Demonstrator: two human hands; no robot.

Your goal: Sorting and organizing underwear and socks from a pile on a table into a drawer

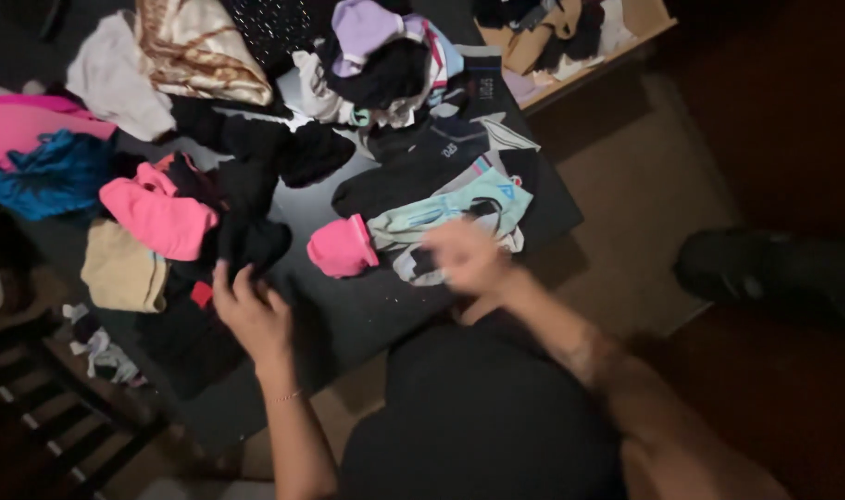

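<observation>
My left hand [249,312] rests on the dark table [348,315] with its fingertips on a black garment [246,243], fingers apart. My right hand [464,255] is blurred and hovers over a pale mint and white sock [459,215]; whether it grips the sock is unclear. A pink sock [341,247] lies just left of the right hand. A pink garment [158,215] and a tan one [121,270] lie left of the left hand.
Heaps of clothing cover the table's far half: white and lilac pieces [376,56], a blue cloth [52,176], a patterned fabric [200,51]. An open wooden drawer [570,37] with socks stands at the top right. A dark shoe [774,273] lies on the floor at right.
</observation>
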